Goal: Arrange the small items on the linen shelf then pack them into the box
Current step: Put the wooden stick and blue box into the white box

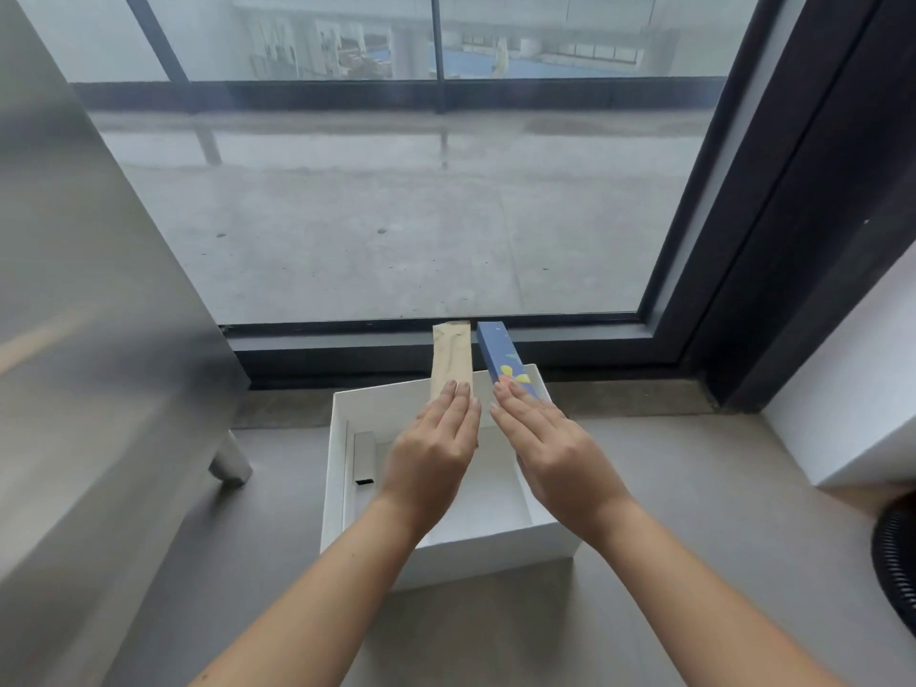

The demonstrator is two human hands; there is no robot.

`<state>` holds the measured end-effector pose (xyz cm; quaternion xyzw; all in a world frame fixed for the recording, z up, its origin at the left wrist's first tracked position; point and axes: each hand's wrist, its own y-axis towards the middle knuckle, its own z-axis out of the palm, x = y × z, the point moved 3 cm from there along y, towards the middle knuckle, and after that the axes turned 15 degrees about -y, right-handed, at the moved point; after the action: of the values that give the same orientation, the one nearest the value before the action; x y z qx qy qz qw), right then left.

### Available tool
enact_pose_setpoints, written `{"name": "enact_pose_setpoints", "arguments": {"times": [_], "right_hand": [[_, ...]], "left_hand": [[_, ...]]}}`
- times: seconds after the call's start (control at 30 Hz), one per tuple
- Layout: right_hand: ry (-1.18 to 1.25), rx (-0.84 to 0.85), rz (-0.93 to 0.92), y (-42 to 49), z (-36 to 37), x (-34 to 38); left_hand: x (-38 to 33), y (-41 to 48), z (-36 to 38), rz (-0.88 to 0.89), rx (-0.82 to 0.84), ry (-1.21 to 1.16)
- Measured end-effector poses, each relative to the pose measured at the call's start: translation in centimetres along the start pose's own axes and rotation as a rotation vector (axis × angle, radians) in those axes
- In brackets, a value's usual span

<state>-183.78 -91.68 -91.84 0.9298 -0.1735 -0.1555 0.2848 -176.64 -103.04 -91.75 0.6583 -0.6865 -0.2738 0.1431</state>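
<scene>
An open white box [495, 552] stands on the grey floor in front of the window. Over it, my left hand [431, 453] holds a long beige packet [451, 359], fingers flat on top and the thumb hidden below. Beside it my right hand [545, 448] holds a slim blue box [498, 352] with yellow marks in the same way. Both items point away from me, side by side and slightly apart. A small grey oblong item [364, 458] lies inside the white box along its left wall.
A grey cabinet [99, 339] on a short leg [230, 461] fills the left side. A large window [396, 215] with a dark frame rises right behind the box. A black ribbed object [897, 552] sits at the right edge under a white ledge.
</scene>
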Motion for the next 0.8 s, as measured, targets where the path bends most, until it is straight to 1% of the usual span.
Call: {"name": "enact_pose_setpoints", "arguments": {"times": [0.23,0.8], "right_hand": [[0.037,0.021,0.003,-2.6,1.2,1.0],[0.045,0.085,-0.018,-3.7,2.4,1.7]], "left_hand": [[-0.3,-2.6,1.7,-0.006,0.106,0.006],[-0.2,-4.2,2.4,-0.043,0.134,-0.039]]}}
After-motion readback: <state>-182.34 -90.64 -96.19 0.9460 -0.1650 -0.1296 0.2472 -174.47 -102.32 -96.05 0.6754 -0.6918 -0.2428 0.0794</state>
